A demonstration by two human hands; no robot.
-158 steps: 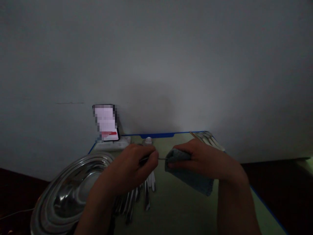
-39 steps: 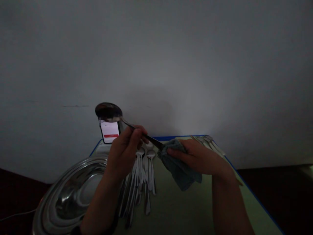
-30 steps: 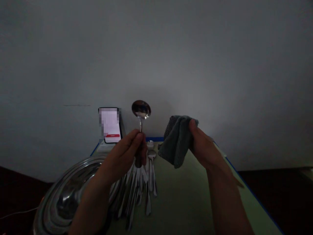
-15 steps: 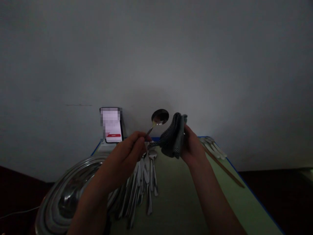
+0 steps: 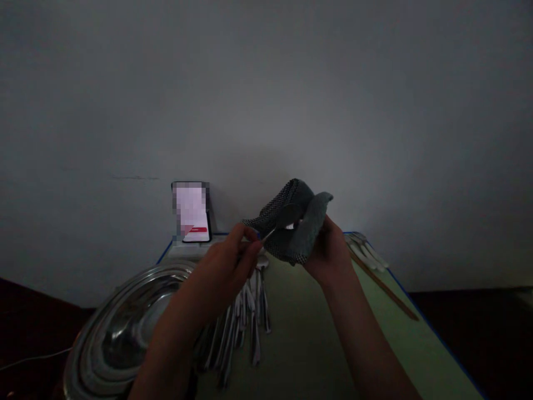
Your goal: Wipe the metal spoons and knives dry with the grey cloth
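In dim light, a plain grey wall [image 5: 266, 89] (marked at left by a thin dark horizontal line [image 5: 135, 178]) rises behind a pale green, blue-edged table [image 5: 308, 333], with dark reddish-brown floor [image 5: 470, 328] showing on both sides.

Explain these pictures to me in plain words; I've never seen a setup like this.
There is no machine here: a person works with two bare hands. Every picture comes from one camera worn on the head, looking forward and down.

The left hand holds a ladle by its handle. The right hand holds a grey cloth, and the ladle's head sits among its folds.

Below is a pale green table with a blue edge. On its left are shiny metal bowls, nested, beside a pile of cutlery. Behind them a phone stands upright near the wall. On the right lies a thin brown stick.
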